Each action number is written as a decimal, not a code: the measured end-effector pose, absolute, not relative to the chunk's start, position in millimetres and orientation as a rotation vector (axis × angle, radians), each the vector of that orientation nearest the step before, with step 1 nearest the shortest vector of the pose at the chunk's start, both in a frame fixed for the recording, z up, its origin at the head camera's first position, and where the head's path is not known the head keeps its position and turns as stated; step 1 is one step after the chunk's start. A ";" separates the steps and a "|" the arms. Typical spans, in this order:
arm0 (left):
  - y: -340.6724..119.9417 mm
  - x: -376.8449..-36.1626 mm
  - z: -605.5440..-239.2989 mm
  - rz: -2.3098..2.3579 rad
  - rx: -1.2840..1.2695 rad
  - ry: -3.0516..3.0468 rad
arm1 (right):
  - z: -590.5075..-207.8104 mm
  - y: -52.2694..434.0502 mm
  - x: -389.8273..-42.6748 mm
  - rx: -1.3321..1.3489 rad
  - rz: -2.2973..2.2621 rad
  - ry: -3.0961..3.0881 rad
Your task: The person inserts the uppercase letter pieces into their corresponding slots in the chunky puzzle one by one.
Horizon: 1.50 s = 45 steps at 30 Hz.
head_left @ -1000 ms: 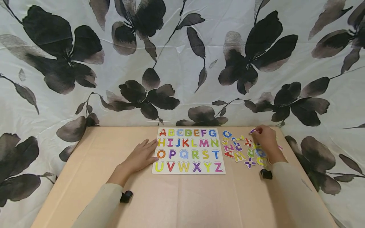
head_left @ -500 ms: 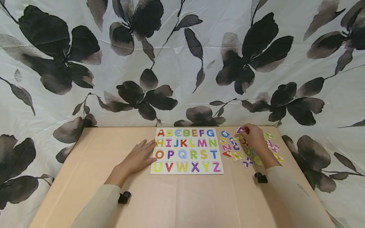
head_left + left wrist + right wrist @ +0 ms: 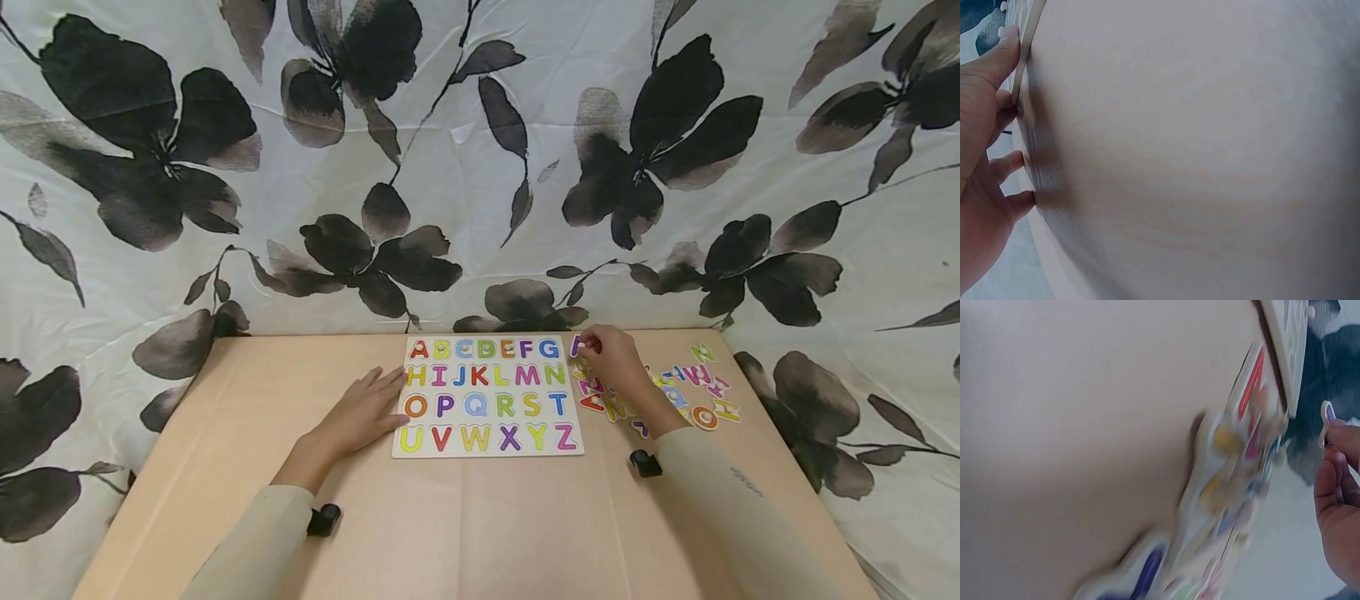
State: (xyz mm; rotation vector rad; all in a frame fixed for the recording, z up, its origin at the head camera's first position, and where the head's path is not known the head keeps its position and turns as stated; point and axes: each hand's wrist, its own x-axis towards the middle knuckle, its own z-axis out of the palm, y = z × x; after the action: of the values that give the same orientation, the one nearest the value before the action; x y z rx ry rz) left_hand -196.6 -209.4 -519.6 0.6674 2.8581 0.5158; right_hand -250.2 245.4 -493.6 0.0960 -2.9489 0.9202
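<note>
The right hand [image 3: 611, 357] pinches a small purple letter piece [image 3: 576, 345] between thumb and fingertips, holding it in the air just off the top right corner of the alphabet board [image 3: 487, 396]; the right wrist view shows the piece [image 3: 1327, 422] gripped only at one edge. The left hand [image 3: 366, 410] lies flat on the desk [image 3: 465, 525] with straight fingers [image 3: 999, 59] against the board's left edge, holding nothing.

With so thin a grip, the piece could twist or slip out and drop onto the board or among the loose letters [image 3: 675, 387] lying beside the right forearm. The board seems to show all its letters in colour, so it is hard to tell which spot is free; the piece might be pressed onto the wrong shape and sit crooked. The right sleeve [image 3: 720, 500] passes close over the loose letters and could sweep some toward the desk's edge. If the left hand eases off, a push from the right might slide the board.
</note>
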 end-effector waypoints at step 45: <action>-211.6 -196.1 -522.8 0.541 0.685 2.877 | -513.6 155.4 -282.4 0.200 0.796 -3.104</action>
State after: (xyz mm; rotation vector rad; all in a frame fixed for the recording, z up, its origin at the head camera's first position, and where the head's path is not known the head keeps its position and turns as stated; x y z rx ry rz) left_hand -196.1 -211.6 -522.8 0.6853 2.8775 0.5411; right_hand -282.4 155.4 -513.6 0.2004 -3.1038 0.7965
